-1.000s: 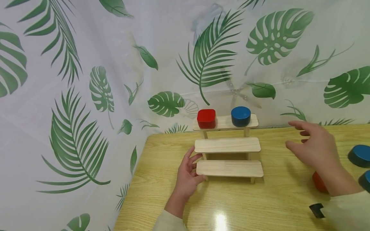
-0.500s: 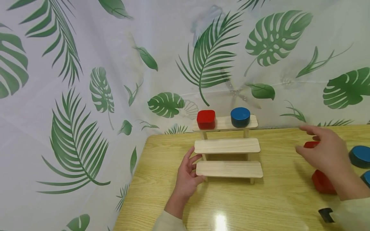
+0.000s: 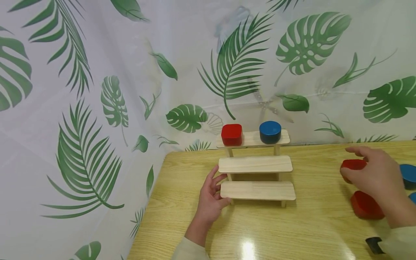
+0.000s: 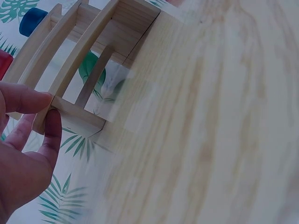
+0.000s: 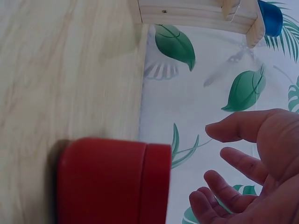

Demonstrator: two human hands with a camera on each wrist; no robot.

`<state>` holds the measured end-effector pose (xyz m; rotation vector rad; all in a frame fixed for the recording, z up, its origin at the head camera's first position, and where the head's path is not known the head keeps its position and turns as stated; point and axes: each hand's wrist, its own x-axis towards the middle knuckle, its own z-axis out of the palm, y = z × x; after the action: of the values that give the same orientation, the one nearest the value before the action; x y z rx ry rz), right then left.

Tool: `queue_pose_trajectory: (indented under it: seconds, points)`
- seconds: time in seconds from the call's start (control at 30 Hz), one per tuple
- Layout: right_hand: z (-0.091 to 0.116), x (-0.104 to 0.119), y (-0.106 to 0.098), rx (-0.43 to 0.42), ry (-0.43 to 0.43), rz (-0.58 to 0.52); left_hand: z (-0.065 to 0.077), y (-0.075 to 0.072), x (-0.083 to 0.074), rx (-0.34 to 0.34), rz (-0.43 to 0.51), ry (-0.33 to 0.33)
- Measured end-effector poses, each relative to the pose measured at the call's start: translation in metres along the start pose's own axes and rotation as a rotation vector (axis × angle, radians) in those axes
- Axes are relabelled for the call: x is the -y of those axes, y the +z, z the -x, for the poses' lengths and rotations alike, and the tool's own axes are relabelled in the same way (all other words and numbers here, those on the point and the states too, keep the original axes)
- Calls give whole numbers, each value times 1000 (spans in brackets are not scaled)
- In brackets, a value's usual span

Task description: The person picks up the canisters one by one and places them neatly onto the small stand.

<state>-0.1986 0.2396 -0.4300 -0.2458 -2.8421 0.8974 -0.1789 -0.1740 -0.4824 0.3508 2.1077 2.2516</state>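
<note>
A three-tier wooden shelf stands on the table. My left hand is at its left side; in the left wrist view the thumb and fingers pinch the end of the lowest board. On the top board sit a red rounded-square box and a round blue box. At the right, my right hand hovers over another red box, partly covering it. Thumb and fingers are spread apart. The right wrist view has a red lidded box near that hand, with a gap between them.
One more red box lies nearer the front, beside the right forearm. Round blue boxes stand at the right edge, partly cut off. A leaf-patterned curtain hangs behind the wooden table and along its left side.
My right hand has moved right, away from the shelf, to the farther red box. The nearer red box has come into fuller view. My left hand stays at the shelf.
</note>
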Motion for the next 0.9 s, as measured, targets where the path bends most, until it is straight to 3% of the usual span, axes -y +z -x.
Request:
queue_pose_trajectory:
  seconds: [0.3,0.9]
  points:
    - [2,-6,1,47,68,29,1,0,0,-4,-5,-10]
    - [-4,-17,5,84,92,48,-1,-1,1,-4,-3,7]
